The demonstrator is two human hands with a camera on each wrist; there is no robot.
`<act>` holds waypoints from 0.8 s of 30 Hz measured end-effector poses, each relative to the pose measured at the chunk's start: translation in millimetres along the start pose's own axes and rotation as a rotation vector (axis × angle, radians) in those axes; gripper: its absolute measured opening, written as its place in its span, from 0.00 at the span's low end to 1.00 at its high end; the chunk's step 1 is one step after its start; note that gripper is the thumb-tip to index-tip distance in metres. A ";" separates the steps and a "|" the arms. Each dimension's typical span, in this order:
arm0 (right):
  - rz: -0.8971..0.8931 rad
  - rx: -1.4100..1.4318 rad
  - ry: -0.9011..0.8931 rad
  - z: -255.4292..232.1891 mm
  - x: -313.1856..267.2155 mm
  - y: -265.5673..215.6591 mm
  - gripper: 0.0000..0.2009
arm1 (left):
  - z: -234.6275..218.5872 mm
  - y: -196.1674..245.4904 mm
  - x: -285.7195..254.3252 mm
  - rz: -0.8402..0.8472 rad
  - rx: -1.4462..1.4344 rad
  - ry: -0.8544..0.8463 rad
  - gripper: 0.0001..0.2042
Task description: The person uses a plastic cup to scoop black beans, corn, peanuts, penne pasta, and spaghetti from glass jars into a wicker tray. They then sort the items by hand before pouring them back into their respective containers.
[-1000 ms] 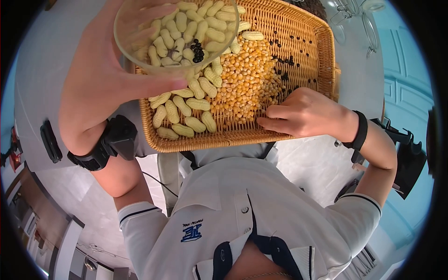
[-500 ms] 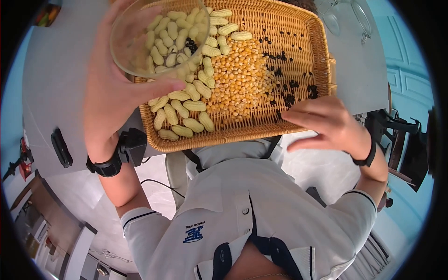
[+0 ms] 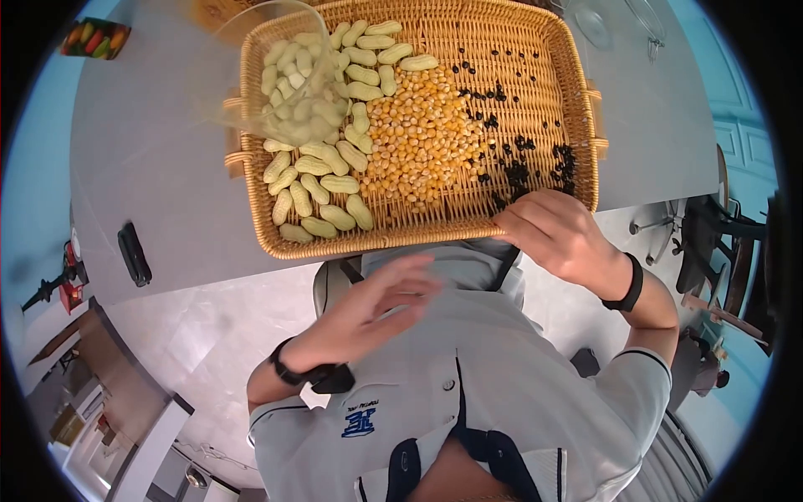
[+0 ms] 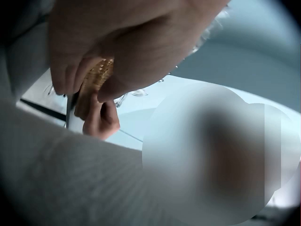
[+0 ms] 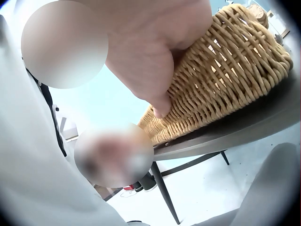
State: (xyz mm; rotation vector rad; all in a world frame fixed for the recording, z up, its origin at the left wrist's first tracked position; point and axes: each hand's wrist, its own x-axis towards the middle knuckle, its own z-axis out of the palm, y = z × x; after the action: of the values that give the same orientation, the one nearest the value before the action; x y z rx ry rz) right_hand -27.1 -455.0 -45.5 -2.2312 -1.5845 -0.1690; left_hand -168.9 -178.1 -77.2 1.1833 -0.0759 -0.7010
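Left hand [image 3: 360, 315]: fingers loosely parted, empty, short of the basket [image 3: 401, 240]. Right hand [image 3: 559, 236]: fingers gripping the basket's near edge, black beans [image 3: 565, 159] just beyond; best held level and steady. Clear bowl [image 3: 297, 117]: beyond the left fingers, peanuts [image 3: 337, 217] showing through.

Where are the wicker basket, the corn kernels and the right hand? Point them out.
Wicker basket [image 3: 401, 240], head view: its near rim.
Corn kernels [image 3: 424, 138], head view: middle of the pile.
Right hand [image 3: 560, 237], head view: back of the hand.
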 end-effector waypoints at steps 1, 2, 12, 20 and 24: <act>-0.001 0.001 0.006 -0.2 0.3 -0.7 0.10 | 6.0 -1.7 8.6 -0.020 -0.175 -0.014 0.34; 0.000 0.001 0.013 -0.3 0.7 -0.8 0.10 | 10.1 -2.0 16.2 -0.041 -0.351 -0.030 0.34; 0.002 0.022 0.031 -9.1 7.0 -2.2 0.11 | 16.6 -13.7 43.3 -0.024 -0.534 0.080 0.28; 0.016 0.095 -0.002 -23.1 12.8 -1.6 0.12 | 4.5 -0.1 39.5 -0.271 -0.043 0.257 0.16; 0.020 0.098 0.054 -15.4 7.5 3.9 0.12 | 21.6 -19.8 20.0 0.244 0.939 0.471 0.15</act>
State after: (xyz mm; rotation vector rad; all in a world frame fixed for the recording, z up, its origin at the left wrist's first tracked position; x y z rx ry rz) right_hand -18.8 -455.4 -29.9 -2.1491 -1.5091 -0.1411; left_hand -171.0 -210.4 -91.6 2.1677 -0.1601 -0.1222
